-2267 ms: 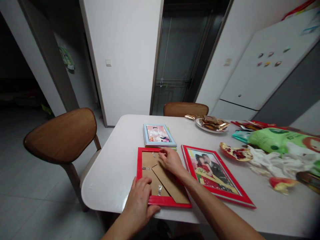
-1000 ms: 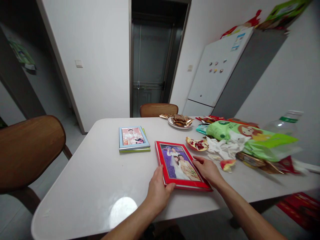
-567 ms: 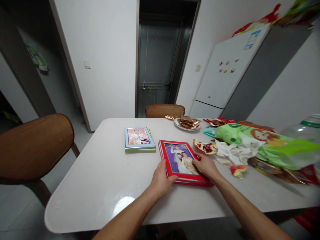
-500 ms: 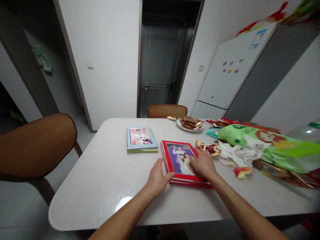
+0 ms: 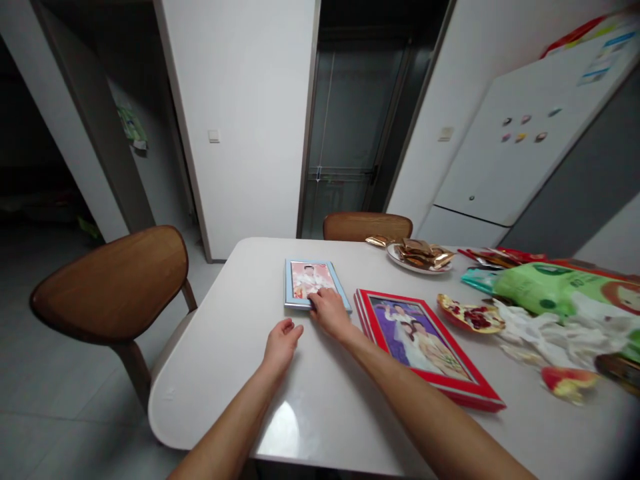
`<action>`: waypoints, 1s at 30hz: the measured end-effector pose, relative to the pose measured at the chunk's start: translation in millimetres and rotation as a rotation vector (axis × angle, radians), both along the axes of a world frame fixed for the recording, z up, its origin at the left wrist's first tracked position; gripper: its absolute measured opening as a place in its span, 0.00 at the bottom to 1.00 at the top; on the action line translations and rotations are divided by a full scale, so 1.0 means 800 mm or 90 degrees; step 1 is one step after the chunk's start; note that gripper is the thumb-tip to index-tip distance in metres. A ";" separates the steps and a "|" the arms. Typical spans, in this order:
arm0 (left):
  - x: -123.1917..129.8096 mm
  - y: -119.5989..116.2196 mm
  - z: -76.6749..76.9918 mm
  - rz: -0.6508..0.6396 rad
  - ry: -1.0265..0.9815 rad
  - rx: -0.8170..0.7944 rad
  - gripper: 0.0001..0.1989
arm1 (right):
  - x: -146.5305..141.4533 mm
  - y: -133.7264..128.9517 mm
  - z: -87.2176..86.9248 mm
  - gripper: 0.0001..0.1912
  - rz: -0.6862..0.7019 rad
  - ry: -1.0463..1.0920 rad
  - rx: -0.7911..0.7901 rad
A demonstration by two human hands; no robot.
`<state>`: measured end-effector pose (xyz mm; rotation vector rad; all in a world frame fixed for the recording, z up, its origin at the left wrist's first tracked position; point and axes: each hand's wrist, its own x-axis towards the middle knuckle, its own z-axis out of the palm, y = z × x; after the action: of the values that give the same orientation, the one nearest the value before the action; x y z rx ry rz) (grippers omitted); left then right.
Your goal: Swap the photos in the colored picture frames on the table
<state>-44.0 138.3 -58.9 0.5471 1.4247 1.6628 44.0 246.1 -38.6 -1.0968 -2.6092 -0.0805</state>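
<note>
A light-blue photo frame (image 5: 325, 265) with a pink-toned picture lies face up on the far left part of the white table. My right hand (image 5: 330, 312) reaches over its near right part, fingers curled around the near edge; the grip is partly hidden. My left hand (image 5: 281, 345) hovers just in front, holding nothing, its fingers loosely bent and the thumb apart. Beneath my right forearm sits a stack of red photo frames (image 5: 365, 310), the top one showing a wedding picture.
Right of the red frames lie an opened pomegranate piece (image 5: 473, 315), crumpled tissues (image 5: 537, 330) and a peel piece (image 5: 567, 382). Farther back are a plate of wrapped snacks (image 5: 420, 255) and a green package (image 5: 535, 288). Wooden chairs (image 5: 117, 283) stand at the left and far side.
Both hands have left the red frames and moved left, the right one onto the blue frame. The green edge under the blue frame no longer shows. The view has turned left.
</note>
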 end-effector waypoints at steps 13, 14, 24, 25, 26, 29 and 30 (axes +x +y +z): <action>0.034 -0.052 0.054 -0.043 -0.063 0.295 0.15 | 0.052 -0.124 0.030 0.12 0.131 0.450 -0.120; 0.039 -0.059 0.062 -0.044 -0.013 0.298 0.15 | 0.055 -0.133 0.033 0.13 0.135 0.485 -0.148; 0.070 -0.128 0.056 -0.181 0.581 0.271 0.17 | 0.088 -0.178 0.064 0.27 0.035 0.992 -0.768; 0.069 -0.131 0.050 -0.217 0.626 0.261 0.17 | 0.091 -0.177 0.060 0.32 0.000 0.981 -0.788; 0.068 -0.133 0.044 -0.250 0.659 0.243 0.18 | 0.094 -0.175 0.054 0.36 -0.028 0.954 -0.803; 0.060 -0.138 0.028 -0.306 0.718 0.171 0.19 | 0.100 -0.172 0.034 0.44 -0.065 0.839 -0.841; 0.055 -0.139 0.024 -0.317 0.736 0.145 0.19 | 0.101 -0.172 0.027 0.44 -0.068 0.807 -0.845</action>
<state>0.1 26.9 -39.9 2.0290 1.6133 1.0737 124.7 108.5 -16.6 -0.9698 -1.1941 1.8160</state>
